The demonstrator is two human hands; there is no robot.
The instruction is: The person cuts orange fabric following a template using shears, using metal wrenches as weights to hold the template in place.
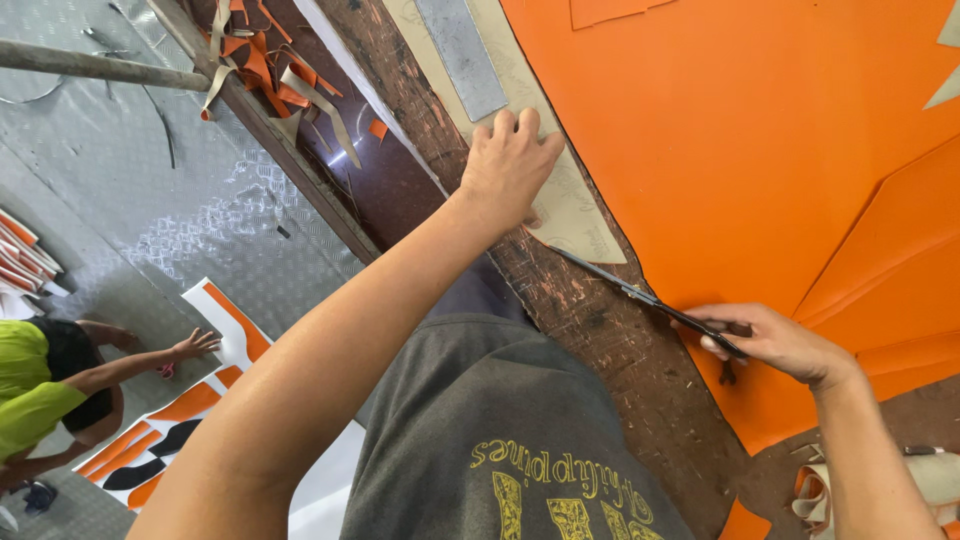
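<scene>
— What are the two hands doing at the bench?

— The left hand [508,168] lies flat, fingers together and pressed down, on a beige paper pattern [570,205] that sits on the worn wooden workbench [600,330]. It grips nothing; it only pins the pattern in place. The right hand [775,340], at about four o'clock from the left and well apart from it, is closed around the handles of a pair of black scissors [640,295].

— Where do the scissors point?

— The blades run toward ten o'clock, along the edge of the big orange sheet [760,150], with the tips close to the lower corner of the pattern. Whether the blades are parted I cannot tell; they look like one thin line.

— And the orange sheet?

— It covers the bench from twelve to three o'clock, its cut edge touching the pattern. A grey metal bar [462,55] rests on the pattern at twelve o'clock from the left hand.

— Anything else around?

— Orange and beige offcuts [265,70] lie at eleven o'clock. At eight o'clock, another person's hand [195,345] rests on orange, white and black cut pieces [190,400] on the metal floor [150,190].
</scene>
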